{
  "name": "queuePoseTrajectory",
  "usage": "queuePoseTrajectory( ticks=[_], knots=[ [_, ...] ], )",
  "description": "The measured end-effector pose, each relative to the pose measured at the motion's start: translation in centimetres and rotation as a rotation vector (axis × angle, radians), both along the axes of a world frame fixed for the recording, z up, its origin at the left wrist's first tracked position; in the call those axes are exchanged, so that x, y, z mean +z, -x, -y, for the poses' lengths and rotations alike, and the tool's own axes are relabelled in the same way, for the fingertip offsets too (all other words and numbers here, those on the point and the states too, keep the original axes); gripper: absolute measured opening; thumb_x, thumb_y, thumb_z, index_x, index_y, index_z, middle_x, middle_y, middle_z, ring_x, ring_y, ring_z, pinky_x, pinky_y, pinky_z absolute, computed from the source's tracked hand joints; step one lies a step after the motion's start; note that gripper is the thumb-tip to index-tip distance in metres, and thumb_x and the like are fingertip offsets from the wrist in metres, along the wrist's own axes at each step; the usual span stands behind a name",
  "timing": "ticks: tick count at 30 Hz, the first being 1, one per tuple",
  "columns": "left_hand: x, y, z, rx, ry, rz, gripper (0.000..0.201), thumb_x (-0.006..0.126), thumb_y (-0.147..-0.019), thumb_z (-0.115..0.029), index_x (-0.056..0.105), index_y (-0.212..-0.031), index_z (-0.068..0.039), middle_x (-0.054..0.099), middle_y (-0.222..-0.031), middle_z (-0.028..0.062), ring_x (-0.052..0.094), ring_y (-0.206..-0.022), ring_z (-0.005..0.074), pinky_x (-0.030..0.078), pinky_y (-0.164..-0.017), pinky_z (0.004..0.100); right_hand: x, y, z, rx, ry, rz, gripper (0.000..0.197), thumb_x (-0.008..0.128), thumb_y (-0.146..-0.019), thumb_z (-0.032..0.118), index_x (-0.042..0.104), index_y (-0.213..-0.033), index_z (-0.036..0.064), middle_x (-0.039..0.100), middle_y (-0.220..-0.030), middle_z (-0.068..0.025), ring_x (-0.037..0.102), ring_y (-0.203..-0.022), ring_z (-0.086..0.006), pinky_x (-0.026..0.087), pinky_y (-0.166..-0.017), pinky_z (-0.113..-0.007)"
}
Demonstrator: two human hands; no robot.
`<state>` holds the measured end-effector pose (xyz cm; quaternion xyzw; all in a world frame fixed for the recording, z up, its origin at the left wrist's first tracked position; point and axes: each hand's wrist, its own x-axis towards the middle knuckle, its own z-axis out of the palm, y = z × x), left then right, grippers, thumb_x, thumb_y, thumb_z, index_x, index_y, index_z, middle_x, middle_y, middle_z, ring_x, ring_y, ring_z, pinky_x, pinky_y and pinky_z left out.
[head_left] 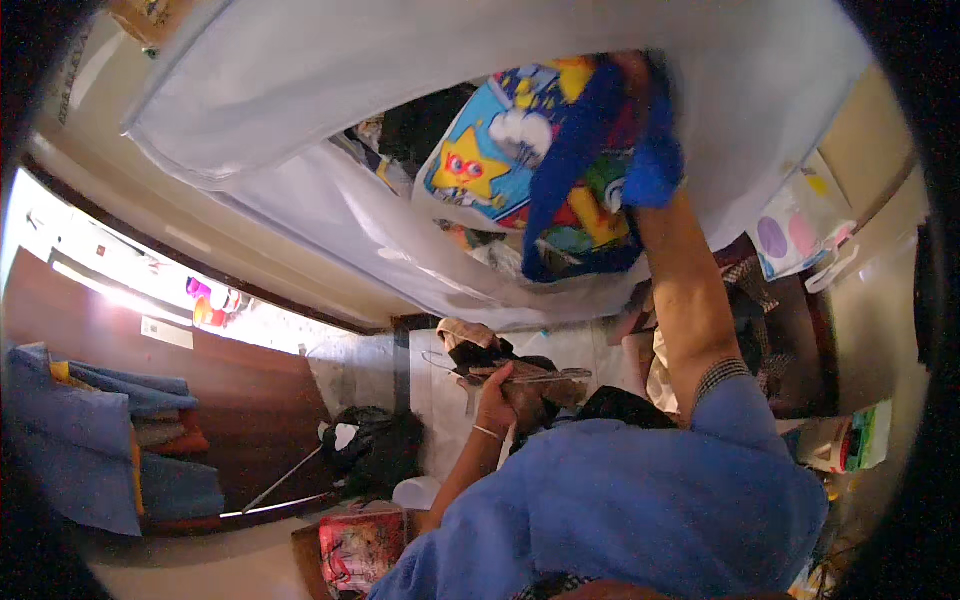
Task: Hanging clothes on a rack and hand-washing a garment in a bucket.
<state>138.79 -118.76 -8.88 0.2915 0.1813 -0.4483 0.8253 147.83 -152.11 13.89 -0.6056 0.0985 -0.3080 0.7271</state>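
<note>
My right arm stretches up into the opening of a large white fabric cover (350, 230). My right hand (634, 80) is blurred among blue cloth (575, 165), which also wraps around my wrist; its fingers do not show clearly. Beside it, inside the opening, is a colourful printed cloth (470, 165) with a yellow star figure. Lower down, my left hand (494, 398) is closed around a thin, clear strip (548, 377) that looks like part of a hanger. Beige and black cloth (470, 340) bunches against these fingers.
Folded blue cloths (90, 430) lie on a brown surface at left, near a black plastic bag (375, 445). A red printed box (360, 550) stands at lower left. A white bag with coloured spots (800, 225) hangs at right, above a green and white package (868, 437).
</note>
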Motion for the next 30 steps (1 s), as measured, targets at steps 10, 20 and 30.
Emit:
queuePoseTrajectory(
  ticks=[10, 20, 30],
  knots=[
    [0.3, 2.1, -2.4, 0.165, -0.134, 0.114, 0.021, 0.057, -0.082, -0.018, 0.058, -0.097, -0.003, 0.062, -0.097, 0.0131, 0.060, -0.091, 0.0283, 0.047, -0.084, 0.0409, 9.9, -7.7, -4.8, -0.048, 0.394, 0.049, 0.033, 0.062, -0.078, 0.020, 0.056, -0.106, 0.0028, 0.061, -0.099, -0.0119, 0.058, -0.092, -0.0234, 0.046, -0.081, -0.033],
    [-2.4, 4.7, -7.4, 0.529, -0.073, 0.070, 0.027, 0.057, -0.081, -0.023, 0.057, -0.095, 0.000, 0.062, -0.097, 0.0152, 0.058, -0.091, 0.0301, 0.046, -0.085, 0.0422, 7.5, -16.3, -4.3, 0.006, 0.718, -0.130, 0.031, 0.061, -0.079, 0.019, 0.056, -0.106, 0.0033, 0.061, -0.099, -0.0102, 0.059, -0.090, -0.0220, 0.047, -0.080, -0.033],
    [-2.2, 3.1, -4.9, 0.303, -0.148, -0.025, 0.025, 0.055, -0.083, -0.021, 0.058, -0.098, -0.001, 0.062, -0.099, 0.0134, 0.059, -0.090, 0.0266, 0.047, -0.083, 0.0387, 4.6, -17.1, 2.5, -0.147, 1.025, -0.366, 0.030, 0.060, -0.081, 0.018, 0.055, -0.106, 0.0038, 0.061, -0.099, -0.0085, 0.059, -0.089, -0.0205, 0.047, -0.078, -0.033]
  ],
)
